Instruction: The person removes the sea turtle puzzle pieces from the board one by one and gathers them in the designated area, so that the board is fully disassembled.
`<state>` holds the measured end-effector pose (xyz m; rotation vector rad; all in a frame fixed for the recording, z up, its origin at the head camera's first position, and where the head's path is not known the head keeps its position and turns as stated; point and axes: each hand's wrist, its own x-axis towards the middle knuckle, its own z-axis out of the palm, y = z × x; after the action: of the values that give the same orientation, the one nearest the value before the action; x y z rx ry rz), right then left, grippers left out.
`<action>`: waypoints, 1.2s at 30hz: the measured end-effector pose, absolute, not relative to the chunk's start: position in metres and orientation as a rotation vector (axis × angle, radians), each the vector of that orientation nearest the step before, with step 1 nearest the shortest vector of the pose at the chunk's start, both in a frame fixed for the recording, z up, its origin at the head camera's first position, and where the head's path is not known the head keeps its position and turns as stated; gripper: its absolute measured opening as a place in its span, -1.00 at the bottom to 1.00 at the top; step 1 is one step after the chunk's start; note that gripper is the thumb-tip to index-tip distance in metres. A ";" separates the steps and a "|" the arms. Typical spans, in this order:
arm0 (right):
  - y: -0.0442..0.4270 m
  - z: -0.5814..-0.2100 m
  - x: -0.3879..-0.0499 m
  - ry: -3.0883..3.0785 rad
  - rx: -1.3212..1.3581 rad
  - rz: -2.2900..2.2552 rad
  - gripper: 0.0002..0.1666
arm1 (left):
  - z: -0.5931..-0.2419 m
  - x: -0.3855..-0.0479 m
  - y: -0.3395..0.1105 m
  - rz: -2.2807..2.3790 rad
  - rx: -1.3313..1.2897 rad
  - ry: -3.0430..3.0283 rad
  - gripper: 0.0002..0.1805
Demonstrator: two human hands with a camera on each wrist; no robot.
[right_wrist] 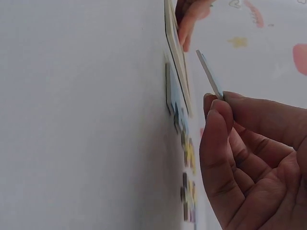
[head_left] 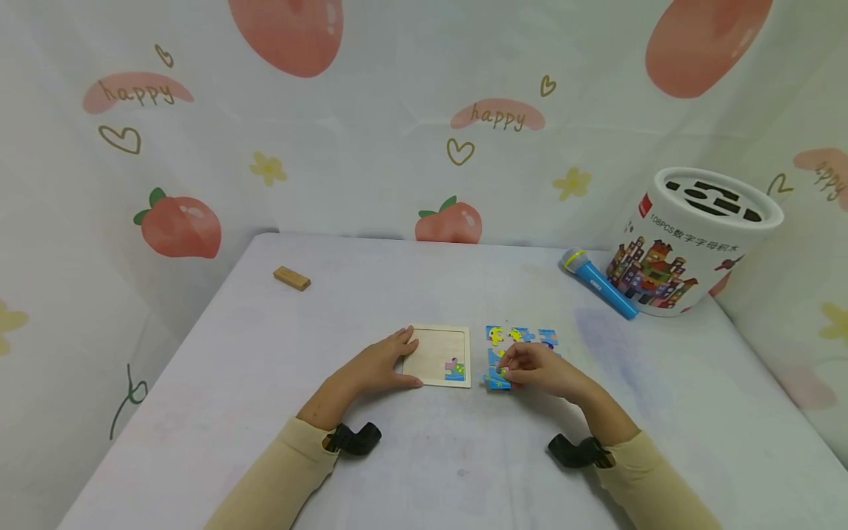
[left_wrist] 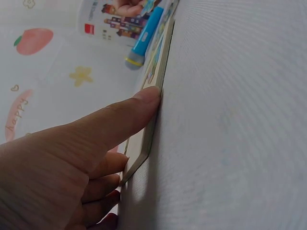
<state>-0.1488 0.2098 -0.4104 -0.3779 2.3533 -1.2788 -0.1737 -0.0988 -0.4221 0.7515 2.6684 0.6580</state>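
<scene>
My left hand (head_left: pixel 380 364) holds the left side of a square wooden puzzle board (head_left: pixel 430 353), its thumb on the near edge in the left wrist view. One blue puzzle piece (head_left: pixel 455 375) with pink and green parts lies in the board's near right corner. Over the loose pieces, my right hand (head_left: pixel 546 374) pinches a thin puzzle piece (right_wrist: pixel 209 74) between thumb and fingertips, raised off the table in the right wrist view. Several loose puzzle pieces (head_left: pixel 522 334), blue with yellow, lie to the right of the board, partly hidden by that hand.
At the back right stands a large white bucket (head_left: pixel 662 258) with a slotted lid. A blue toy microphone (head_left: pixel 603 283) lies against its base. One small wooden block (head_left: pixel 291 278) lies at the back left of the white-covered table (head_left: pixel 457 471). A patterned cloth hangs behind.
</scene>
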 end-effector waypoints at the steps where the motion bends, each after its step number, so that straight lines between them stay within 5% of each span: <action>1: 0.212 -0.411 -0.149 2.358 -0.373 -1.280 -0.77 | -0.422 -0.174 -0.099 0.659 0.754 2.669 -0.11; 36: 0.253 -0.418 -0.137 2.326 -0.273 -1.377 -0.64 | -0.424 -0.175 -0.099 0.641 0.775 2.676 -0.10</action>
<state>-0.1366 0.2531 -0.4177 -0.2732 2.3263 -1.3769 -0.1753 -0.0991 -0.4242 0.7751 2.6764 0.6411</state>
